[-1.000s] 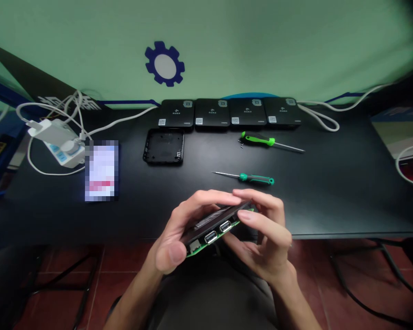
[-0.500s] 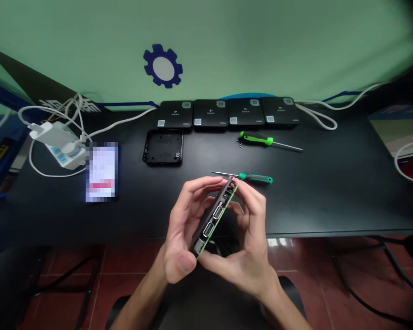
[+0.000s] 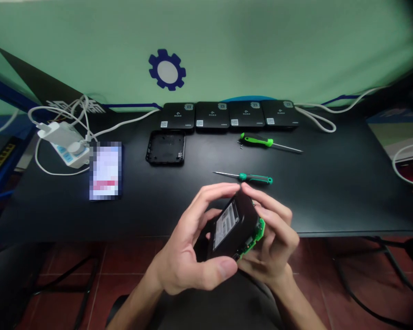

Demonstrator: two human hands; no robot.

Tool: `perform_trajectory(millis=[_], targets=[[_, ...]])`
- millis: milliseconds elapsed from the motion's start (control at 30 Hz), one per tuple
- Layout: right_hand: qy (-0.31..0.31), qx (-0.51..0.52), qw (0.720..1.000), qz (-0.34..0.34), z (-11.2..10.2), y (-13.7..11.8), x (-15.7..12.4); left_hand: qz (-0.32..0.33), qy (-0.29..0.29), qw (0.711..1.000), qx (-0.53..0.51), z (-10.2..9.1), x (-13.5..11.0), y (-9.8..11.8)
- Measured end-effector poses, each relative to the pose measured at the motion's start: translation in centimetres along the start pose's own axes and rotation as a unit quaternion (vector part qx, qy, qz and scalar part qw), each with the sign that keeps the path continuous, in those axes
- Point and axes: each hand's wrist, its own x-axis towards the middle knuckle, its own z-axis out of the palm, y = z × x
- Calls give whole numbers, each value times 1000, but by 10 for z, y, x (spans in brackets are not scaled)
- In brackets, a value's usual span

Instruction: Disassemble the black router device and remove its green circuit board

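Observation:
Between my two hands, above the front edge of the table, is a black plastic case half (image 3: 246,208) with a white label on its outer face. A green circuit board (image 3: 258,238) sticks out along its right and lower side. My left hand (image 3: 196,250) is closed round the case half, thumb on its near edge and fingers along its far edge. My right hand (image 3: 277,233) grips from the right, its fingers on the far corner and the board side. Part of the board is hidden behind the case and my right fingers.
Beyond my hands lie a teal-handled screwdriver (image 3: 256,178), a green-and-black screwdriver (image 3: 258,139) and small screws (image 3: 241,146). An open black case half (image 3: 165,147) sits left of them. Several black boxes (image 3: 211,117) line the back. A phone (image 3: 106,172) and power strip (image 3: 72,153) are at left.
Both hands have turned the case half and circuit board and shifted right. Earlier the port edge faced me; now the labelled face and a board corner show.

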Motion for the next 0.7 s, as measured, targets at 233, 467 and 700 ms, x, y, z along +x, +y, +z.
perform_trajectory(millis=[233,467,700], targets=[[14,3,1000,-6,-3,4,4,-39,-5,998,53,-1,1,11],[27,-18,999,-14,-9,7,-1,-28,-16,999,38,4,6,11],[36,-58,996,-60,-4,11,-2,-22,-9,999,28,5,4,6]])
